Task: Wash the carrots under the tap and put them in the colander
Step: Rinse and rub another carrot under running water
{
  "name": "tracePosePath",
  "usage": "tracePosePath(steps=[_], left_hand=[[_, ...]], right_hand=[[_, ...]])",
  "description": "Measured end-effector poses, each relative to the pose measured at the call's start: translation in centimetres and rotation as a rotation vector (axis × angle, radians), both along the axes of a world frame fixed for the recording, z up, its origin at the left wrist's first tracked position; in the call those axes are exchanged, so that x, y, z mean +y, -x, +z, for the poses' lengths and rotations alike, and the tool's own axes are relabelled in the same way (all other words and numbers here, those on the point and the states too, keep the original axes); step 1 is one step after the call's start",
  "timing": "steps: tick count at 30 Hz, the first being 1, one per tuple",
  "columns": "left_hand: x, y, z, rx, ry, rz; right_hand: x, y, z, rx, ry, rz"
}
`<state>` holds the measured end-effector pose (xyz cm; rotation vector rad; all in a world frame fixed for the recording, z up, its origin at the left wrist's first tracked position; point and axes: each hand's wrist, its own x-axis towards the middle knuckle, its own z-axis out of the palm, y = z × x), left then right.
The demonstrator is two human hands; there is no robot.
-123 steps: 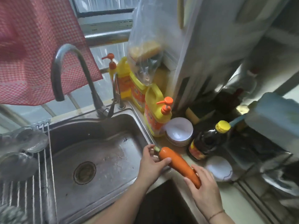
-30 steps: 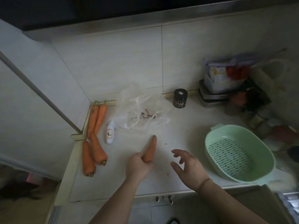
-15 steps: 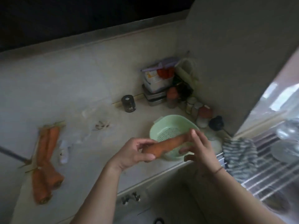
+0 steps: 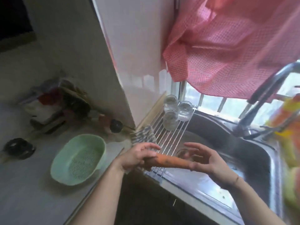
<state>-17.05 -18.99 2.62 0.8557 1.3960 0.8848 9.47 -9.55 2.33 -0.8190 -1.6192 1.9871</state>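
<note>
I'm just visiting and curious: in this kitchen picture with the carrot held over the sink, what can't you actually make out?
All in the head view:
- Tap: its spout is cut off by the right edge, so running water cannot be judged.
- Carrot: both ends are covered by the left hand and right hand.
- Yellow bottles: motion-blurred, labels unreadable.
- Clutter behind the colander: too dark and blurred to identify.

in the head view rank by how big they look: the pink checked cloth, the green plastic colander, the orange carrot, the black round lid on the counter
Largest to smallest, as they look:
1. pink checked cloth, though it hangs nearer the camera
2. green plastic colander
3. orange carrot, held by the left hand and right hand
4. black round lid
</note>
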Motion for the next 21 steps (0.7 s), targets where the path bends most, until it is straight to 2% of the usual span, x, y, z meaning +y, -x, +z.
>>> tracePosePath(steps=[5,8,12,15,17,21], left_hand=[[5.3,-3.3,-0.4,-0.117,0.142,-0.244],[8.3,-3.8,-0.6,-0.213,0.123,-0.365],[11.5,-4.8,-1.1,-0.364,-0.003,-0.450],[13.7,-6.5,-3.1,-0.530,-0.019,-0.349],[14.6,-8.6,-4.4,-0.540,-0.015,-0.203],[15.7,-12.9,-5.6,-0.702,0.025,0.084]], right_hand=[[1.0,-4.9,-1.1,-0.072,-0.019,-0.165],[1.4,-6.3,-1.8,-0.037,-0.010,-0.339],[2.1,-7.4,-2.2,0.086,0.118,-0.558],[2.9,-7.8,-2.9,0.142,0.205,-0.653],[3.5,-8.1,-3.5,0.165,0.241,-0.692],[4.5,-8.5,-4.3,0.154,0.266,-0.718]])
